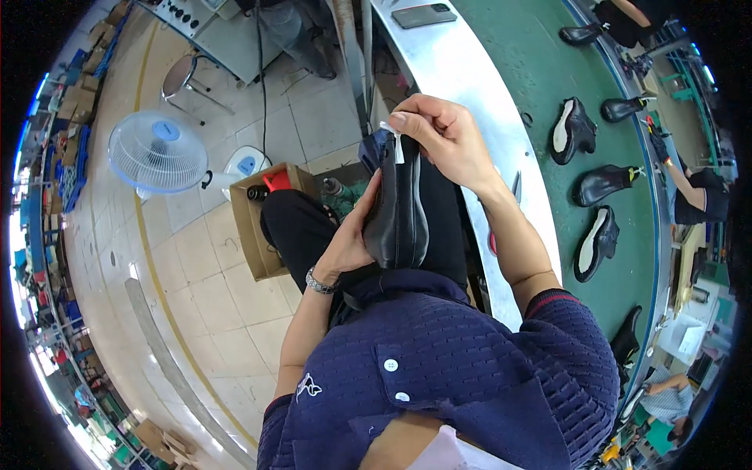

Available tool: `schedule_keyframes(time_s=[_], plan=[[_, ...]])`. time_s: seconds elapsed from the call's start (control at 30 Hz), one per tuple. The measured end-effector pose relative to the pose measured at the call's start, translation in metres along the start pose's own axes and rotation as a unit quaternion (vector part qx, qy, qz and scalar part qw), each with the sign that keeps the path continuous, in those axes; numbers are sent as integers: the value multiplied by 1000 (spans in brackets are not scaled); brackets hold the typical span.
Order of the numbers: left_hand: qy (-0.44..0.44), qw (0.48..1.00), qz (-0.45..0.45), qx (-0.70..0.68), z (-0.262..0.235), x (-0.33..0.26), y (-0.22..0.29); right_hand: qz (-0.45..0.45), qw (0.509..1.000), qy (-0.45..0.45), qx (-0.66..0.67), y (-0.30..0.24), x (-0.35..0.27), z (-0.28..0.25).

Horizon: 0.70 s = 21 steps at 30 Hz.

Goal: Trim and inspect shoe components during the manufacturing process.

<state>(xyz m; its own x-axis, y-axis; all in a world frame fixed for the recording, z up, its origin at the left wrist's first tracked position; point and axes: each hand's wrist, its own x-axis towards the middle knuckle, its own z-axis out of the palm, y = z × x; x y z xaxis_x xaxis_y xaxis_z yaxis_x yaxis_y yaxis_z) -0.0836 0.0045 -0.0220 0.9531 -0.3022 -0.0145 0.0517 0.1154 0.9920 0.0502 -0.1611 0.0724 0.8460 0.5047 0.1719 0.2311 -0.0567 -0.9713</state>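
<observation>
Left hand (350, 235) cradles black shoe (398, 207); right hand (442, 137) pinches its white tag (394, 139)

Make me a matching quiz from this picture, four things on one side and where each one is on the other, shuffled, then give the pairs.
Things:
1. black shoe
2. white fan
3. cardboard box
4. phone

Places:
A. on the tiled floor, far left
B. on the metal ledge, top of view
C. held between both hands
D. on the floor beside the person's knee

Pairs: 1-C, 2-A, 3-D, 4-B
</observation>
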Motion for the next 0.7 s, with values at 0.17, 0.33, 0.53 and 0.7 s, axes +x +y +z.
schedule_keyframes(time_s=[0.17, 0.33, 0.53, 0.7], plan=[[58, 998, 8, -6, -12, -16, -13, 47, 997, 14, 61, 20, -5, 3], [242, 940, -197, -138, -62, -78, -47, 150, 945, 138, -257, 91, -59, -50], [306, 899, -233, -211, -115, -115, -37, 296, 780, 99, -542, 145, -160, -74], [254, 892, -308, -213, -118, -104, -13, 281, 797, 112, -523, 163, -164, -83]])
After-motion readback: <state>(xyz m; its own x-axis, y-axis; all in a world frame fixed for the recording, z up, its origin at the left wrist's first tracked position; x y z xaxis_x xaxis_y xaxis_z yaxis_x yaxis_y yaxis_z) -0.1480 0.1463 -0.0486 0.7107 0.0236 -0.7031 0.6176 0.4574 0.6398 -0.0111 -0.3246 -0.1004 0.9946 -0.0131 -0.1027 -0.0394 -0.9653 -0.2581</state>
